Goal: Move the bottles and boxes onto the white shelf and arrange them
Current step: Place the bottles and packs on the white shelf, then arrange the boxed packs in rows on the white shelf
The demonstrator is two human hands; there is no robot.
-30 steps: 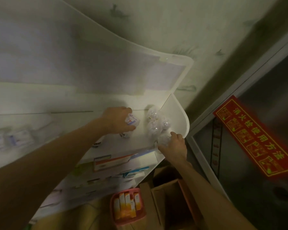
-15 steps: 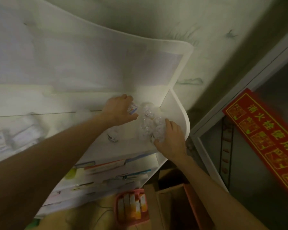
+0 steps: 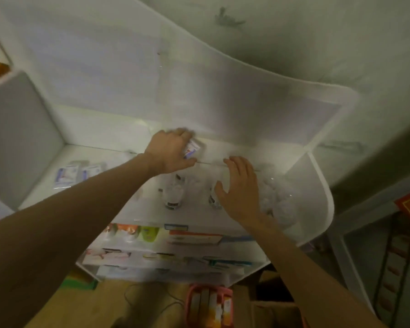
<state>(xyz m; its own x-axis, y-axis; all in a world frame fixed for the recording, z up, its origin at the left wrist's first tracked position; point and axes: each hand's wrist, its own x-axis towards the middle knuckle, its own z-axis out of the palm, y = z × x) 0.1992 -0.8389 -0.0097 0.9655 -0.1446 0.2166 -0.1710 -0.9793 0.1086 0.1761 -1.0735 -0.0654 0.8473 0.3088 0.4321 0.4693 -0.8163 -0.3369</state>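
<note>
Materials and finishes: white shelf and its contents

The white shelf (image 3: 118,147) has smooth, matt white board panels; its curved right end panel looks like smooth white plastic or laminate, which of the 2 cannot be told. The small box (image 3: 191,150) held by the left hand (image 3: 169,152) is printed card with a slight sheen. 2 clear bottles (image 3: 173,194), glossy and see-through, stand near the front edge. The bagged bottles (image 3: 278,201) at the right end are wrapped in thin, crinkled, shiny plastic film. The flat packs (image 3: 79,172) at the left are glossy. The wall (image 3: 294,36) is rough, stained, matt plaster. The cardboard cartons (image 3: 277,313) below are matt brown.
</note>
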